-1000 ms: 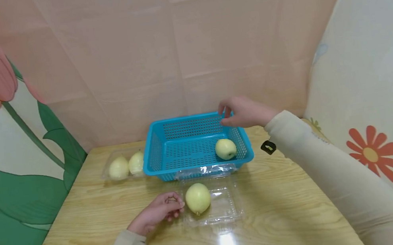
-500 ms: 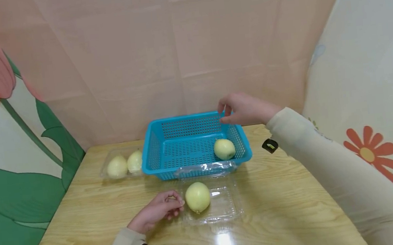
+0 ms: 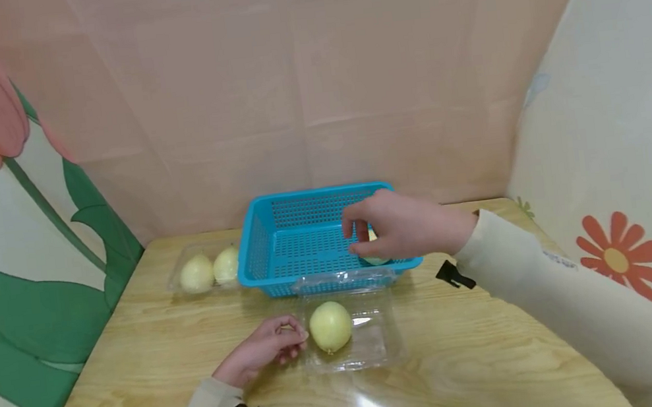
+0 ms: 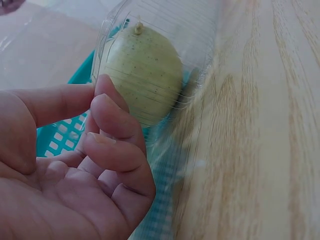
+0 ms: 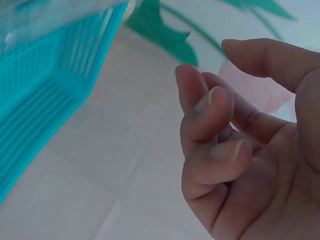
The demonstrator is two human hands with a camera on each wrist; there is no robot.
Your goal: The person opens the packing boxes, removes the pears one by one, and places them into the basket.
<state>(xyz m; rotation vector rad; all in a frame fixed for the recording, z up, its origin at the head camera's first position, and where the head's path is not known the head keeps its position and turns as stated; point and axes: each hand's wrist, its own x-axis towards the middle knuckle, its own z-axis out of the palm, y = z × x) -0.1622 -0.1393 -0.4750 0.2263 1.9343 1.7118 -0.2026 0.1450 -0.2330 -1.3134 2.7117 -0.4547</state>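
Observation:
My left hand [image 3: 266, 348] pinches the left rim of an open clear plastic clamshell box [image 3: 370, 341] between thumb and index finger. Inside that box, on its left side, sits a round pale yellow-green pear [image 3: 330, 326], its stem and speckled skin plain in the left wrist view. My right hand [image 3: 402, 225] hangs above the right part of a blue plastic basket [image 3: 256, 250], fingers loosely bent, nothing between them. Under it lies a second pear [image 3: 376, 260] in the basket, mostly hidden by the hand.
Left of the basket, another clear box [image 3: 175, 279] holds two pears [image 3: 197, 274]. The clamshell's raised lid [image 3: 346, 282] leans at the basket's front. A wooden table [image 3: 484, 346] carries everything; a pink cloth backdrop [image 3: 303, 100] hangs behind.
My right hand has come down and slightly left, from the basket's far right rim to over the pear inside. The left hand keeps its pinch and has barely moved.

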